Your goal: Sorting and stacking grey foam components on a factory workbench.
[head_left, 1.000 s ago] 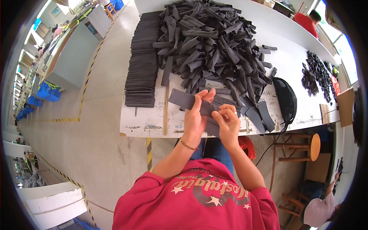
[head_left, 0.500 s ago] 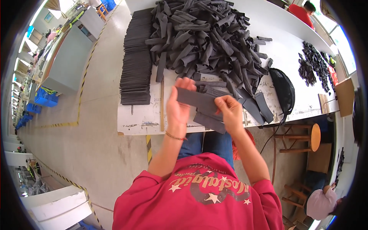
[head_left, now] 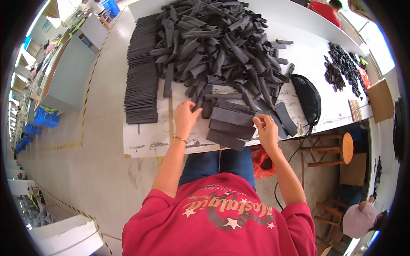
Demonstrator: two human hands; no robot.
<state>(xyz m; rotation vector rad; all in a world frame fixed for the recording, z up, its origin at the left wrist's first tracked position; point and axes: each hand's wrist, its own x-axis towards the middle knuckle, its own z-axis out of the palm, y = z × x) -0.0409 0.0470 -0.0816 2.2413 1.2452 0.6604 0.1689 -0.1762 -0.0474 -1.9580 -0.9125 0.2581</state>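
As a charcoal fabric strip [head_left: 232,116] is pinched by the right grip [head_left: 267,129], the left grip [head_left: 185,118] can't be judged. Likely light, pliable: best edge-held.

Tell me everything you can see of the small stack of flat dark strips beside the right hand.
The small stack is made of dark grey-black, rectangular strips that look like cloth, lying flat and overlapping unevenly, so that several long edges show. The strips slope slightly down toward the right of the picture; the one nearest the person reaches the front edge of the white table. The right hand has its fingers at the stack's right end, seemingly touching it. How many strips there are cannot be told.
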